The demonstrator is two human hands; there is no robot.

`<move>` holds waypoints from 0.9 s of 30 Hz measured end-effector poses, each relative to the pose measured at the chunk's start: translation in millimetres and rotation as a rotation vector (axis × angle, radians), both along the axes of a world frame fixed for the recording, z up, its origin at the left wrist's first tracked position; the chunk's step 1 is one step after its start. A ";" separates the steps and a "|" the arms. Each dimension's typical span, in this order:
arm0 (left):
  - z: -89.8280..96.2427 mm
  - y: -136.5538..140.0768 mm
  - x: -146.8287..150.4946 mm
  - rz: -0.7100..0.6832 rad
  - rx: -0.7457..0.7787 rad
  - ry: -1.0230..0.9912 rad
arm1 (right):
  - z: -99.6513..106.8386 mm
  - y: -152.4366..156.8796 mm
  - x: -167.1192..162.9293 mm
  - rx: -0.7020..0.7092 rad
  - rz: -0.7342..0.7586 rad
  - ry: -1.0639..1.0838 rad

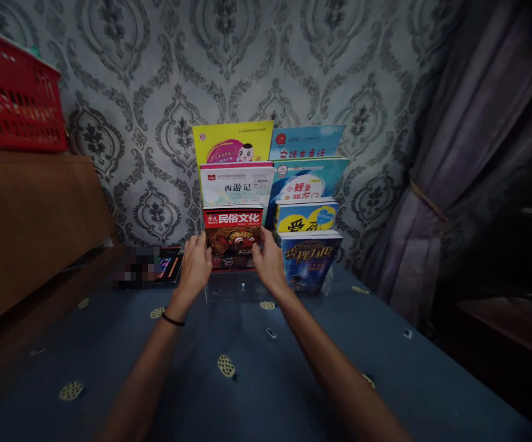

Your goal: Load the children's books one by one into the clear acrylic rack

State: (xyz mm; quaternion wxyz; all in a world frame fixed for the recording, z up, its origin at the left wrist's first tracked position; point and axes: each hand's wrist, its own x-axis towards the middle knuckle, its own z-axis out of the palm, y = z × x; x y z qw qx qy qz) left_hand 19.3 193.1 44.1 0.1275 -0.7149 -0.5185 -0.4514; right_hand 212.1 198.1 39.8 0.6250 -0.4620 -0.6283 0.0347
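Between my two hands is a book with a red title band and a dark patterned cover (233, 239). My left hand (195, 267) grips its left edge, and my right hand (269, 261) grips its right edge. The book stands upright at the front of a clear tiered stand (229, 290), its lower edge just above or in the front slot. Behind it rise a white book (233, 185) and a yellow book (233, 140). To the right stand a dark blue book (311, 261), a yellow-and-blue book (305, 216), a teal book (309, 178) and a light blue book (307, 140).
Several dark books (169, 265) lie flat at the left, partly blurred out. A red basket (15, 92) sits on a brown wooden box (35, 227) at the far left. A purple curtain (425, 178) hangs at the right, and the blue cloth (192, 380) covers the surface.
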 end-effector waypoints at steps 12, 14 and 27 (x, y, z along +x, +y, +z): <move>1.0 -0.9 1.8 -0.010 -0.050 -0.014 | 4.2 -4.9 -1.7 -0.009 -0.014 -0.007; 0.0 1.2 2.6 -0.030 -0.045 -0.046 | 3.6 -4.1 -0.9 -0.009 -0.024 -0.004; -3.0 -1.4 5.9 0.005 -0.068 -0.042 | -6.5 9.0 4.0 -0.046 0.017 0.018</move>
